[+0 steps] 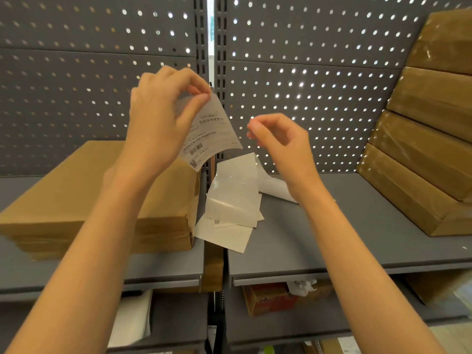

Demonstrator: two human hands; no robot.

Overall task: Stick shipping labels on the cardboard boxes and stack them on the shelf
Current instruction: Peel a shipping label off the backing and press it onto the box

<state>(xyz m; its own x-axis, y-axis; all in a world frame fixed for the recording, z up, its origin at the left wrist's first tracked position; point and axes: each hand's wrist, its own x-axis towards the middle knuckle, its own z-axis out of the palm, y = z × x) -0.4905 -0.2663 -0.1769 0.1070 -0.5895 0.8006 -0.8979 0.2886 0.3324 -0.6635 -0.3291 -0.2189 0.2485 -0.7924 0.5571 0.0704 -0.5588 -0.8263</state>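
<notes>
Left hand (155, 116) fingers are pinching a printed label (212, 131) at its top; at 3 o'clock, right hand (278, 141) fingers are curling loosely, holding nothing.

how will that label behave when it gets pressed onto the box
Probably floppy: the label curls as it hangs from the left hand pinching its top edge. Likely very light, since fingertips alone carry it. It may fold or stick to itself.

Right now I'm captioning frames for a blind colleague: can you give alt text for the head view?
The left hand pinches a printed label by its top above a grey shelf, while the right hand hovers beside it, holding nothing. A box lies at left, loose sheets in the middle, stacked boxes at right.
</notes>
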